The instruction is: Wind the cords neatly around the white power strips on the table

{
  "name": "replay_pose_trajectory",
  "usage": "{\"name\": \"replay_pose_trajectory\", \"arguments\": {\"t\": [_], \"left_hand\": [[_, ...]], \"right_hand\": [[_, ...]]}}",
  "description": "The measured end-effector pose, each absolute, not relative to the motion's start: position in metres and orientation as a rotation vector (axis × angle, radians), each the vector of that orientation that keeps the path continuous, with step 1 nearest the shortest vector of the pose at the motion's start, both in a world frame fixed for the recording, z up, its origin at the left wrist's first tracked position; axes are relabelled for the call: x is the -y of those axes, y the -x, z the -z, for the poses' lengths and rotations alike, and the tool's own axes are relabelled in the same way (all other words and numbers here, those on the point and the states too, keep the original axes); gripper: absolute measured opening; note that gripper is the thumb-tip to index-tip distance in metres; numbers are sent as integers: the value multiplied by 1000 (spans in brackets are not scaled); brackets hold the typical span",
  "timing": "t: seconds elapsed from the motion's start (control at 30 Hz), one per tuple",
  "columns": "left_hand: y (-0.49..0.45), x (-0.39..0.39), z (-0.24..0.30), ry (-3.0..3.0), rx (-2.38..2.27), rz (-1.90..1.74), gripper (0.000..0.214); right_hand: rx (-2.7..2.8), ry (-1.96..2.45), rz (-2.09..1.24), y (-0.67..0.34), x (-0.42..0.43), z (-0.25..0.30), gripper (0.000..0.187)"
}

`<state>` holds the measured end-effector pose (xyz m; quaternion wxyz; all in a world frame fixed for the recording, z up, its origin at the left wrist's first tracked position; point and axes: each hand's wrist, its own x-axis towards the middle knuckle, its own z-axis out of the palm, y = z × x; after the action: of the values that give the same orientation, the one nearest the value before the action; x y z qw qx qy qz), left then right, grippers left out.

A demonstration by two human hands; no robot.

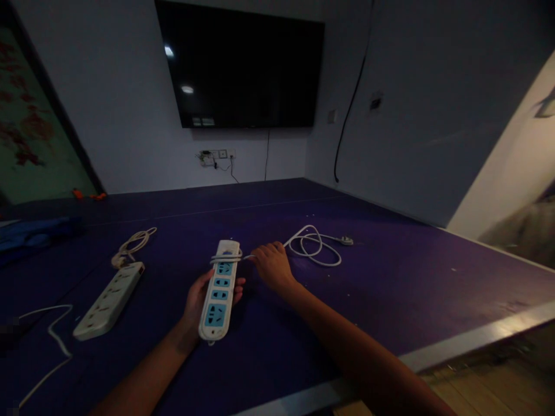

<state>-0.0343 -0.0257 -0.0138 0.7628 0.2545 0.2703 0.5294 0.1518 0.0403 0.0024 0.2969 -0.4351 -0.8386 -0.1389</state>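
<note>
A white power strip point(220, 294) with blue socket faces lies tilted in my left hand point(200, 296), whose fingers wrap under it and show at its right edge. Near its top end, turns of its white cord point(321, 248) go around the strip. My right hand point(273, 263) is closed on the cord just right of the strip. Beyond that hand the cord runs in loose loops on the purple tabletop and ends in a plug point(346, 240).
A second white power strip point(108, 301) with its cord bundled point(134, 242) lies at left. A thin white cable point(54, 332) is nearer. Blue cloth point(37, 232) sits at the far left. The purple table point(399, 289) meets the wall below a television point(247, 66).
</note>
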Motion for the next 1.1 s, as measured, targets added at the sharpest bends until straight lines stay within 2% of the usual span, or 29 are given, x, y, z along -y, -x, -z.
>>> {"name": "replay_pose_trajectory", "arguments": {"t": [0.13, 0.23, 0.53, 0.8, 1.1], "left_hand": [[40, 23, 13, -433, -402, -1035, 61], [46, 17, 18, -399, -330, -968, 67], [52, 12, 26, -370, -473, -930, 47], [33, 24, 13, -593, -598, -1029, 59], [32, 29, 17, -687, -631, -988, 40]], "right_hand": [[2269, 1142, 401, -152, -40, -3, 27], [2237, 1165, 376, -152, -42, -3, 26], [1858, 1337, 230, -163, -46, -10, 31], [1642, 1346, 267, -167, -46, -11, 36], [1410, 1220, 134, -170, -46, -14, 45]]}}
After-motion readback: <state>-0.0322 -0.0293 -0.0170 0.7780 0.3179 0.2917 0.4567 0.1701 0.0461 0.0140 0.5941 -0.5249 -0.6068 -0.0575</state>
